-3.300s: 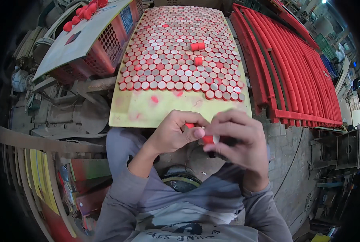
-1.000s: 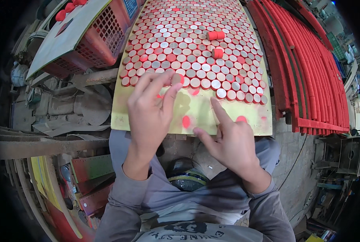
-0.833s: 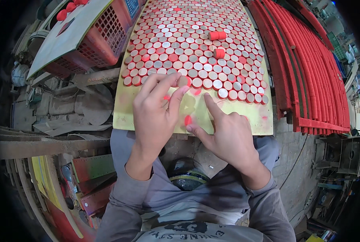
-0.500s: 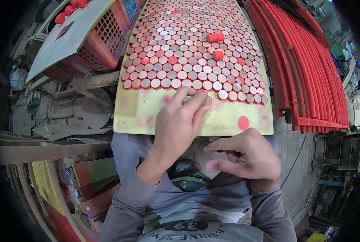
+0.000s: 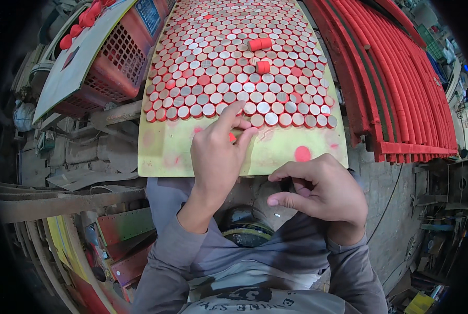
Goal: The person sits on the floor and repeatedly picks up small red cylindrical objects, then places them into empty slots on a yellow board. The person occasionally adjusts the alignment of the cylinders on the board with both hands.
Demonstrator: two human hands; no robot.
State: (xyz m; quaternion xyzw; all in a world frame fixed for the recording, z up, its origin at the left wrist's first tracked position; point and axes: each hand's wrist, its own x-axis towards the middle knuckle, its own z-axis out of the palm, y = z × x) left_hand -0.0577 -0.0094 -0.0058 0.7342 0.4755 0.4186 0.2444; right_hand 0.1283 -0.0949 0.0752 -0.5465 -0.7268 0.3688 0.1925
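Rows of round wooden discs with red sides stand packed together on a pale yellow board. My left hand is at the front row, its index fingertip over the discs and its thumb against the near edge of a disc. Something bright red shows inside its curled fingers; most of it is hidden. Above my lap, my right hand is held with thumb and index finger apart and nothing visible between them. Two short red cylinders lie sideways on top of the discs.
Long red rods fill a red rack on the right. At the left is a red plastic crate under a pale panel with red pieces. A wooden bar crosses the lower left. A small white piece shows below my right hand.
A disc that was under my left fingertips now sits against the front row. My left fingers have spread a little. The board appears shifted left; my right hand has barely moved.
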